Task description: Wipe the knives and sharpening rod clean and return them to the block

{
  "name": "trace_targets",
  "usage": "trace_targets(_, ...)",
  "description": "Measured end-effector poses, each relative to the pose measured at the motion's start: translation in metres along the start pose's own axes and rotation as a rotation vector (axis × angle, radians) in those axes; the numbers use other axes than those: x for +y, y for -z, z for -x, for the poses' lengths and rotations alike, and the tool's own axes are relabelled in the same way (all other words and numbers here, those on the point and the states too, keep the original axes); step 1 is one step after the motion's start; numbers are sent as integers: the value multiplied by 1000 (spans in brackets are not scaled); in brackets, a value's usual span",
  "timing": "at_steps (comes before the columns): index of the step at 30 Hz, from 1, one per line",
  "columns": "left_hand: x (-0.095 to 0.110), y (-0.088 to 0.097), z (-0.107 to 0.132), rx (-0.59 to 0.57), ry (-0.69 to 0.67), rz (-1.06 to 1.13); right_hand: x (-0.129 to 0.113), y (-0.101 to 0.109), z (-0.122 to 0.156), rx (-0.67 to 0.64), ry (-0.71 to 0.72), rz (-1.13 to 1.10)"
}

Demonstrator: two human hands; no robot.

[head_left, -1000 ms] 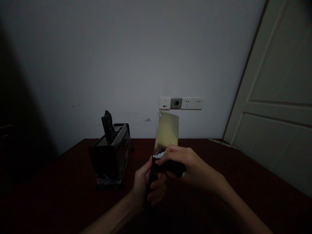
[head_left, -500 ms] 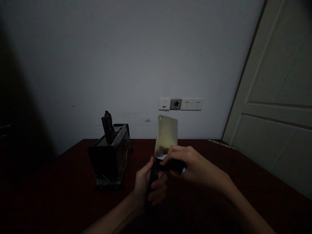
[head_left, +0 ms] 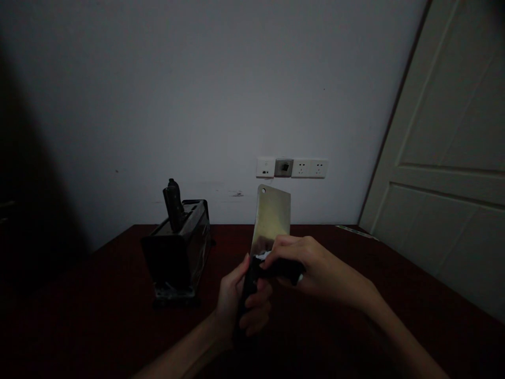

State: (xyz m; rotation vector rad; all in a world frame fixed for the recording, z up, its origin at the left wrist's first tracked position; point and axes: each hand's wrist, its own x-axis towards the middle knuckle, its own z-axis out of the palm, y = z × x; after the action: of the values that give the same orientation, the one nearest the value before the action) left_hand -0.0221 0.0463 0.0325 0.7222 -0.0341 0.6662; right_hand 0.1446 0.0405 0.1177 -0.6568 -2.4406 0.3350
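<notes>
A cleaver (head_left: pixel 271 218) with a broad shiny blade stands upright above the dark red table (head_left: pixel 98 316). My left hand (head_left: pixel 236 300) is wrapped round its black handle. My right hand (head_left: pixel 311 266) is closed on a dark object with a bit of white showing, pressed against the base of the blade; I cannot make out what it is. A black knife block (head_left: pixel 179 250) stands to the left of my hands, with one dark knife handle (head_left: pixel 172 202) sticking out of its top.
A white wall with a row of power sockets (head_left: pixel 292 168) runs behind the table. A pale door (head_left: pixel 445 173) leans in at the right. The left side of the view is in deep shadow.
The cleaver blade has shifted slightly to the right and turned a little. Both hands stay in nearly the same place.
</notes>
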Motion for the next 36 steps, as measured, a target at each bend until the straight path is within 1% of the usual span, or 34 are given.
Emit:
trace_targets(3, 0, -1, 1, 23, -15, -3, -1, -5, -2, 22, 35, -34)
trace_targets(5, 1, -2, 1, 18, -22, -4, -1, -6, -3, 32, 50, -43)
trace_targets(10, 2, -4, 0, -23, -45, 2, 0, 2, 4, -18, -15, 24)
trace_targets(12, 1, -4, 0, -33, -52, 1, 1, 3, 5, -15, -13, 20)
trace_targets(18, -2, 0, -1, -52, -27, 23, 0, -6, -2, 22, 38, -27)
trace_targets(22, -3, -2, -1, -21, -21, 26, -1, 1, 1, -20, 6, 0)
trace_targets(25, -2, -4, 0, -23, -27, 6, -1, 6, 4, -28, -12, -3)
trace_targets(28, -2, -4, 1, -25, -20, -17, -4, 3, 2, 10, 17, -59)
trace_targets(31, -3, -3, 3, -52, -12, -29, -7, 0, 0, 27, 44, -97)
trace_targets(36, -4, -4, 4, -66, -8, -35, -11, 7, 4, -10, 9, -20)
